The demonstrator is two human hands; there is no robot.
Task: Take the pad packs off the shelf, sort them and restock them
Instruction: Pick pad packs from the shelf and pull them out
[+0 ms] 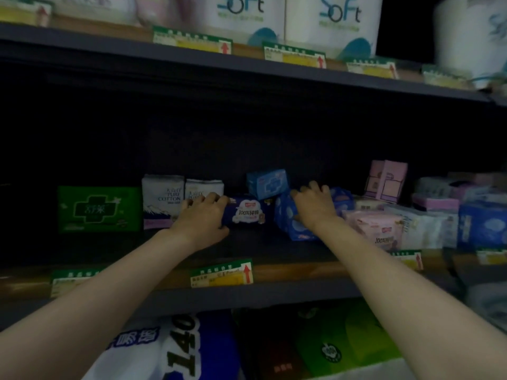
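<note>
Both bare arms are reaching from the bottom of the frame into the dim middle shelf. At centre, the left hand is gripping the left end of a dark blue pack, its fingers curling over the pack's top and the thumb lying underneath. Just right of centre, the right hand is resting on top of a blue dotted pack that is standing tilted on the shelf; its fingers are bending over the pack's upper edge, though how firmly they are holding it is hard to tell. A lighter blue pack is sitting tilted above and between the two, behind the hands. To the left of the left hand, two white cotton packs are standing upright side by side, and a green pack is standing farther left. At the right of the frame, pink packs and more white and blue ones are lying in a loose heap, with a pink box leaning upright behind them. Green and yellow price tags are hanging along the shelf's front edge. In the upper part of the frame, white tissue rolls are standing on the shelf above, and large white, blue and green packs are showing on the shelf below.
</note>
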